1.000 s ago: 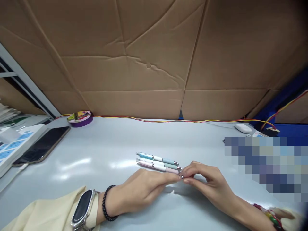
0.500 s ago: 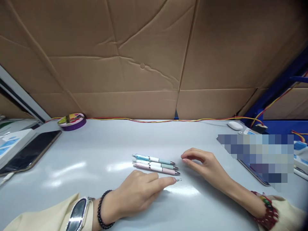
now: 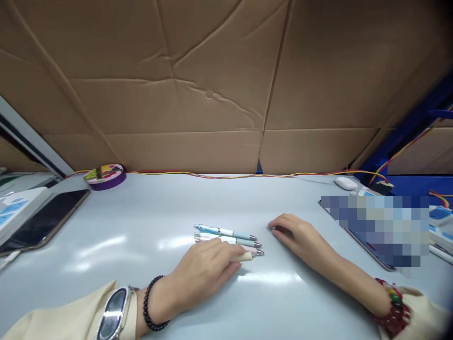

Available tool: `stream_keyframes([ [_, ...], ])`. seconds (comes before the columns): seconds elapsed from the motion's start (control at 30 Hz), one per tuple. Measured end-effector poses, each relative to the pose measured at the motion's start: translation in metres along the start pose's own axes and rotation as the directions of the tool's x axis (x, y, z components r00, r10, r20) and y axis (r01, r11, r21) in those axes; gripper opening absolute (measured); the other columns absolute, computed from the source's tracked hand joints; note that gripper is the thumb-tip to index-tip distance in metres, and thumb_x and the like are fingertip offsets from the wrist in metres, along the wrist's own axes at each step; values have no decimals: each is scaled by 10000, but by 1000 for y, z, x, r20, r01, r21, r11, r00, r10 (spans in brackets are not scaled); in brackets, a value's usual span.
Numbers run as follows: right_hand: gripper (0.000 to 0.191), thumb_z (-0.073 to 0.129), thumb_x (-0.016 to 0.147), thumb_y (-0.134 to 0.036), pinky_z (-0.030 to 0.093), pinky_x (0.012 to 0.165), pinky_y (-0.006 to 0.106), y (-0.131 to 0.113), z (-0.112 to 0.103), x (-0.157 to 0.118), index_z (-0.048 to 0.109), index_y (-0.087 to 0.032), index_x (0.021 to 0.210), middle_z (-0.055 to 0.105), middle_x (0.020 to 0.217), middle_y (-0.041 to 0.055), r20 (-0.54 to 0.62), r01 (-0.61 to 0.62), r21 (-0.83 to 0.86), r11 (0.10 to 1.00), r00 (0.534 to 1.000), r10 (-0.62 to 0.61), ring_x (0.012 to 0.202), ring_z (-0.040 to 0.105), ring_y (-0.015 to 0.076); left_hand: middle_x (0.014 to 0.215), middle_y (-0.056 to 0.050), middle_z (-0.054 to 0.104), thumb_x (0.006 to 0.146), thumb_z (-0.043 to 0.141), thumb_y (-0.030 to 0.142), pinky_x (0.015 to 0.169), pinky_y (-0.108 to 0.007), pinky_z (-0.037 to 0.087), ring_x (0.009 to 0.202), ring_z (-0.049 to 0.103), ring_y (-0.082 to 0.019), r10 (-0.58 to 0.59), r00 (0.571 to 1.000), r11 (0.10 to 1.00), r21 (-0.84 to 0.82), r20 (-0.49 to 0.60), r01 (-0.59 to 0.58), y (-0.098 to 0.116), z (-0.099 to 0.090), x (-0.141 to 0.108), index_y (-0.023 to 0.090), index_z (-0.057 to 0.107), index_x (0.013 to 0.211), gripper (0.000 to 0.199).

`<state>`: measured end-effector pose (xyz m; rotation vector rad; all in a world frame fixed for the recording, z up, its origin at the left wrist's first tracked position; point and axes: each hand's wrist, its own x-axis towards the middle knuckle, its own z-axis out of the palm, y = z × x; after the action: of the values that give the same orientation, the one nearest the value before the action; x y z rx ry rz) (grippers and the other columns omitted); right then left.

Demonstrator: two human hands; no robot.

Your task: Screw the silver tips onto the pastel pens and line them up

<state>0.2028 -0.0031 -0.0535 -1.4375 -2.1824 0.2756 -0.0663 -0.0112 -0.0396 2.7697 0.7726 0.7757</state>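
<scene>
My left hand (image 3: 201, 271) is closed on a cream-coloured pen (image 3: 243, 257); only a short length of its barrel shows past my thumb and fingers. Three pens lie close together just beyond it: a blue-and-white pen (image 3: 226, 233), a green-and-white pen (image 3: 247, 242) and a pink-and-white pen (image 3: 260, 252), the last partly hidden by my left hand. To the right of their tips, my right hand (image 3: 297, 236) has thumb and fingertips pinched together. A tiny silvery glint shows at its fingertips, too small to name.
A purple-edged round box (image 3: 109, 184) stands at the back left, near a dark phone (image 3: 46, 219). Thin cables (image 3: 212, 177) run along the cardboard wall (image 3: 198, 108). A white earphone case (image 3: 346, 183) and another device (image 3: 370, 248), partly pixelated, lie at the right.
My left hand has drawn back left; the cream barrel now shows at its fingertips, where a small metal piece showed before. The right hand's fingertips have closed a little.
</scene>
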Motion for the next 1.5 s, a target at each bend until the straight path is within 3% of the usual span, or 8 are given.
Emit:
stream_keyframes([
  [0.27, 238, 474, 891, -181, 500, 762, 378, -7, -2, -5, 547, -196, 1117, 639, 978, 80, -21, 17, -39, 999, 1000, -18, 896, 603, 219, 860, -33, 581, 932, 430, 165, 622, -273, 433, 740, 547, -177, -50, 988, 994, 101, 144, 36, -2, 4, 2, 195, 583, 945, 156],
  [0.5, 80, 548, 878, -218, 453, 641, 292, -32, 1, -7, 628, -225, 871, 650, 774, 23, 154, 209, 35, 977, 965, -212, 757, 561, 188, 884, -29, 579, 886, 527, 177, 706, -333, 419, 807, 510, -205, -51, 987, 995, 95, 155, 36, -3, 5, 1, 199, 586, 920, 71],
  [0.7, 95, 510, 890, -182, 445, 637, 298, -35, 9, -7, 601, -205, 872, 615, 782, 35, 148, 107, 78, 991, 982, -117, 752, 550, 191, 1001, -62, 573, 902, 501, 199, 771, -353, 434, 920, 507, -222, -27, 999, 995, 97, 33, 24, -2, 3, 2, 208, 587, 1026, 152],
  [1.03, 212, 411, 956, -325, 451, 606, 226, -53, 2, -14, 535, -220, 819, 572, 726, -19, -50, -69, 466, 882, 993, 104, 665, 552, 124, 882, -30, 654, 923, 523, 204, 914, -461, 371, 897, 583, -219, 257, 941, 845, 523, -222, -107, -3, 0, 11, 198, 585, 1003, 102],
  [1.17, 157, 461, 941, -305, 463, 648, 223, -51, 3, -16, 586, -235, 876, 608, 760, -17, -51, -66, 552, 832, 992, 113, 722, 589, 127, 669, 11, 603, 923, 451, 95, 686, -329, 446, 611, 556, -146, 322, 935, 808, 559, -150, -188, -5, -5, 11, 155, 547, 1049, 169],
  [1.27, 115, 494, 925, -230, 463, 669, 229, -46, 2, -15, 608, -246, 920, 643, 809, -12, -85, 30, 482, 876, 996, 12, 742, 600, 127, 588, 33, 544, 929, 381, 60, 476, -242, 367, 484, 485, -124, 319, 944, 806, 546, -80, -226, -6, -5, 8, 120, 499, 1109, 224],
  [1.4, 147, 499, 901, -151, 474, 741, 249, -43, -1, -13, 583, -248, 973, 655, 895, 1, -109, 151, 436, 887, 987, -114, 826, 612, 139, 600, 26, 544, 950, 313, 73, 412, -228, 328, 476, 493, -124, 277, 959, 825, 528, -68, -201, -6, -2, 5, 118, 484, 1115, 241],
  [1.5, 109, 502, 906, -219, 479, 770, 263, -46, 0, -13, 563, -238, 994, 648, 905, 9, -34, 73, 459, 885, 997, -64, 845, 611, 148, 605, 21, 547, 967, 303, 99, 404, -231, 316, 480, 501, -123, 272, 959, 835, 515, -78, -195, -5, 1, 6, 128, 501, 1085, 232],
])
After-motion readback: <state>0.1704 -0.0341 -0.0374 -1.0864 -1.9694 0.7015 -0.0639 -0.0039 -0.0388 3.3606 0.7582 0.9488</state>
